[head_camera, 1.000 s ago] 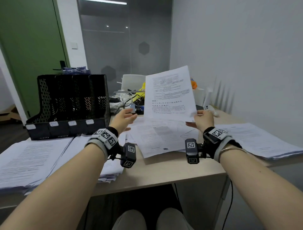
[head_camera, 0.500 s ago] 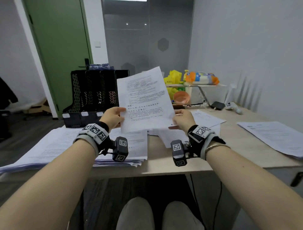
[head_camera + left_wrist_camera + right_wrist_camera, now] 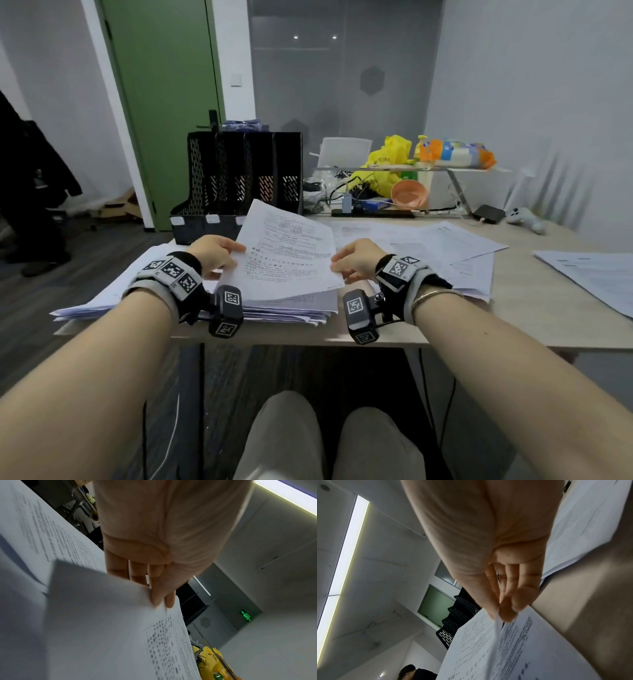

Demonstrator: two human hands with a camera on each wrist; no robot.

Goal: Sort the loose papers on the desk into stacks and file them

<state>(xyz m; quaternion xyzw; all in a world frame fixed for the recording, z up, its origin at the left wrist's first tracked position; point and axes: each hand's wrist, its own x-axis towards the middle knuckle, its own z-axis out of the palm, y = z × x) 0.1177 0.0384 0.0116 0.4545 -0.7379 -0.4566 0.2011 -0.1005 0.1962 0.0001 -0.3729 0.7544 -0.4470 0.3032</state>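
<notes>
Grey office walls and a green door (image 3: 164,102) are framing a desk (image 3: 513,318) where a printed sheet (image 3: 287,260) is tilting just above a paper stack (image 3: 284,306) at the near edge. Left hand (image 3: 214,255) and right hand (image 3: 356,262) are each pinching a side, grip clamped on the sheet. Letting go unevenly could be sending it skewed or sliding off. Loose papers (image 3: 421,240) are lying beside; a black file rack (image 3: 245,174), apparently unfilled, is standing behind, with a yellow bag (image 3: 387,161) and a bowl (image 3: 409,197) nearby.

The sheet (image 3: 289,255) hides part of the stack (image 3: 294,303) beneath, and its print is too blurred to read.
</notes>
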